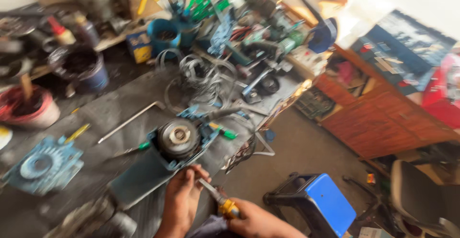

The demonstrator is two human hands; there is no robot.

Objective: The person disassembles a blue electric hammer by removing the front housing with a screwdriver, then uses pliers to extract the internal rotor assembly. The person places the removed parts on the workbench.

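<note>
Your left hand (pixel 181 200) is down at the bottom of the view, with its fingers (pixel 197 173) bent and touching the near edge of the blue machine (pixel 165 154). The picture is blurry, so you cannot tell if those fingers really grip the machine or just press on it. Your right hand (pixel 254 221) is closed around the yellow handle of a screwdriver (pixel 218 198). Its thin metal tip points up toward your left fingers and the machine. The blue machine lies on the grey worktop (pixel 120 108), right in front of you, with a round grey metal part on top. A long bent metal key (pixel 132 119) lies on the worktop just behind the machine. A flat blue plate with a round hole (pixel 43 165) lies off to the left. A heap of shiny metal rings (pixel 201 77) sits farther back. A red and white bucket (pixel 28 106) stands at the far left. A blue stool (pixel 326 204) stands on the floor to your right.
</note>
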